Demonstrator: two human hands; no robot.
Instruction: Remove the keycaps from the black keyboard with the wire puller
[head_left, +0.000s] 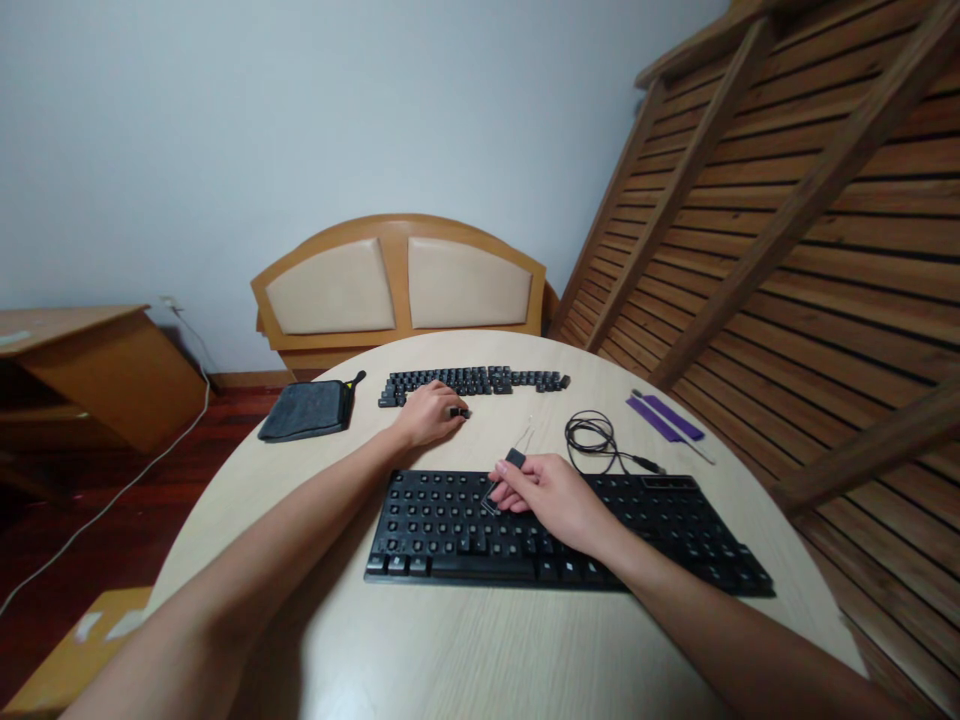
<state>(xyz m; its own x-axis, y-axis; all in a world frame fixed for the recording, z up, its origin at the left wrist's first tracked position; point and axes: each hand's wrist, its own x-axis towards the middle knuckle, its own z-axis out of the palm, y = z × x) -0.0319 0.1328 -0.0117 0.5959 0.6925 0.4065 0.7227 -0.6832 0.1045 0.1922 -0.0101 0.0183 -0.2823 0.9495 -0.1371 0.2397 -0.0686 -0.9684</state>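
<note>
A black keyboard point(480, 567) lies across the table in front of me, many of its key positions bare of caps; the space bar and several keys along the bottom row are in place. Above its middle, my right hand point(551, 495) grips a wire keycap puller point(515, 457) with a dark handle and thin wire loops sticking out at both ends. My left hand point(433, 413) is beyond the keyboard, its fingers closed on a small black keycap point(457, 412). Just behind that hand, loose keycaps point(471, 381) lie in rows on the table.
A dark zip pouch point(306, 410) sits at the left of the round table point(420, 650). The keyboard's coiled cable point(591, 436) lies behind it. Purple strips point(664, 415) and a thin brush-like tool point(696, 452) are on the right. Wooden slats point(787, 250) lean beyond the table's right edge.
</note>
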